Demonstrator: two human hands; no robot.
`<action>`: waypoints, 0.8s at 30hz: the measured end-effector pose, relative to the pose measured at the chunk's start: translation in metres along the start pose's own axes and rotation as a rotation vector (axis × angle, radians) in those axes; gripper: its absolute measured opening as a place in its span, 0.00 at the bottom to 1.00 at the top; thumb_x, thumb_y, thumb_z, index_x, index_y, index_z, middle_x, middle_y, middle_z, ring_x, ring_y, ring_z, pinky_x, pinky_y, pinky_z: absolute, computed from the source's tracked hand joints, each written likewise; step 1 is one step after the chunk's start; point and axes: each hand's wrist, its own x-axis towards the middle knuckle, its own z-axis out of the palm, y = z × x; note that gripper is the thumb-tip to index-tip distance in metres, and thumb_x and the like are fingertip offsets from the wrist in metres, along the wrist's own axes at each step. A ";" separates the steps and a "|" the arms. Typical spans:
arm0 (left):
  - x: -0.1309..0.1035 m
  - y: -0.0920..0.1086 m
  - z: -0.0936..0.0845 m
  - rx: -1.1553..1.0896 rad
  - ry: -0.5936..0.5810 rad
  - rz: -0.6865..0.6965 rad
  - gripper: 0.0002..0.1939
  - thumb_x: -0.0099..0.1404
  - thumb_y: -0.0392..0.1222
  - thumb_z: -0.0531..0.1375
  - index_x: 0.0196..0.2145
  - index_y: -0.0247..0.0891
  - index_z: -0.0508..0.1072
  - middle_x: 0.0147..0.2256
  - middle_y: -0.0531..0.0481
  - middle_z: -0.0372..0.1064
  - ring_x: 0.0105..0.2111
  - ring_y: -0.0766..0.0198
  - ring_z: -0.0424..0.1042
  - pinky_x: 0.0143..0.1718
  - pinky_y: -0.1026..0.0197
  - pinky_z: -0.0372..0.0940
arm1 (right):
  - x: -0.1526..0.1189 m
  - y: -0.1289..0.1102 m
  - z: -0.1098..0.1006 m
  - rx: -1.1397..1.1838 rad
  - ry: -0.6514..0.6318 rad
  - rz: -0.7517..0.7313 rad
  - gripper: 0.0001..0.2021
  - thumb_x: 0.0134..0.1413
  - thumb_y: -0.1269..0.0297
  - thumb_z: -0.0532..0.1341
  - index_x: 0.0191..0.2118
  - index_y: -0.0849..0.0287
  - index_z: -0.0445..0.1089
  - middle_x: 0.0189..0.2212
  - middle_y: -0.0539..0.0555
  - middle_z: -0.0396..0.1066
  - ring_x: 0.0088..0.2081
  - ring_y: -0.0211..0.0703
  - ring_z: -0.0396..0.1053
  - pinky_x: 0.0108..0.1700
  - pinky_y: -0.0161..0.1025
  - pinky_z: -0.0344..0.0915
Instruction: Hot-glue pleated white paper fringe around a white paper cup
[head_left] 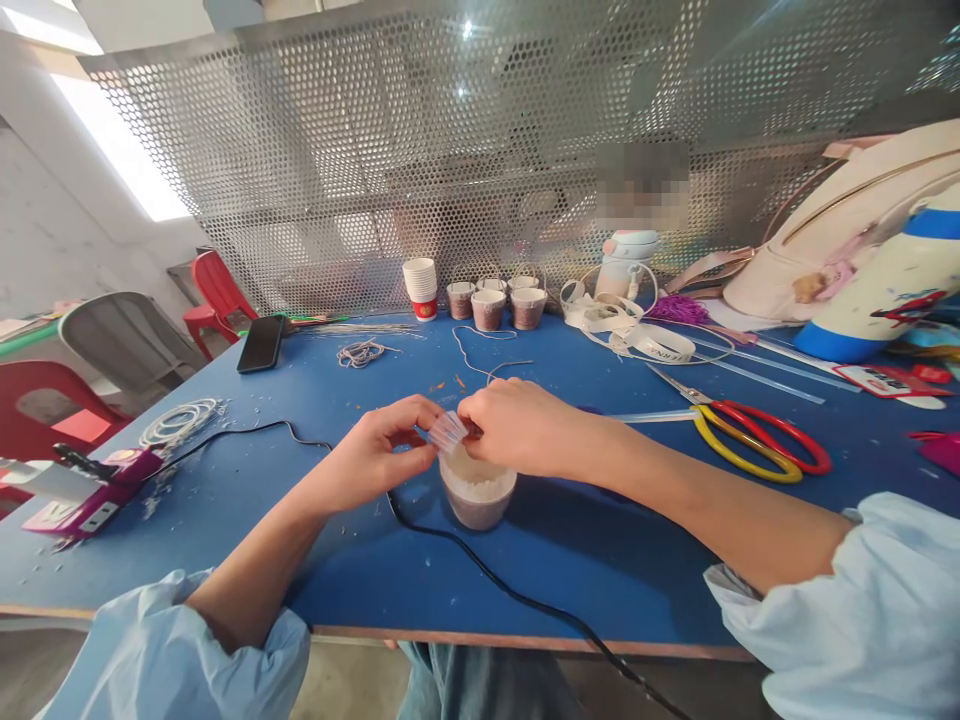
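A small brown cup with a white rim (pixel 480 503) stands on the blue table in front of me. Over its far left rim is a pale, translucent ribbed piece (pixel 448 432), whose exact kind I cannot make out. My left hand (pixel 386 448) pinches this piece from the left, thumb and fingers close together. My right hand (pixel 514 425) is curled at the cup's far rim, touching the piece's other side; its fingertips are mostly hidden. A thin cord (pixel 465 352) lies on the table beyond my right hand.
Red-and-yellow scissors (pixel 739 432) and clear glue sticks (pixel 772 370) lie right. Behind are stacked paper cups (pixel 420 285), several finished-looking small buckets (pixel 489 309) and white ribbon (pixel 652 340). A black cable (pixel 495 575) crosses near me; a power strip (pixel 97 495) and phone (pixel 262 343) are left.
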 end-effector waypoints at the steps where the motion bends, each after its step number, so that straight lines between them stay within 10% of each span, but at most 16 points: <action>1: 0.000 -0.001 0.000 -0.004 0.003 -0.005 0.07 0.61 0.32 0.57 0.36 0.36 0.73 0.41 0.46 0.70 0.42 0.61 0.69 0.44 0.59 0.65 | 0.001 0.000 0.000 -0.003 -0.002 0.003 0.10 0.45 0.73 0.56 0.31 0.61 0.74 0.29 0.58 0.76 0.30 0.46 0.72 0.26 0.37 0.49; 24: 0.001 -0.003 0.010 -0.019 0.092 0.020 0.04 0.59 0.30 0.57 0.32 0.35 0.70 0.38 0.48 0.68 0.38 0.64 0.67 0.38 0.62 0.64 | -0.006 -0.005 -0.004 0.101 -0.074 0.062 0.05 0.52 0.70 0.58 0.29 0.61 0.71 0.28 0.56 0.74 0.31 0.43 0.70 0.26 0.35 0.49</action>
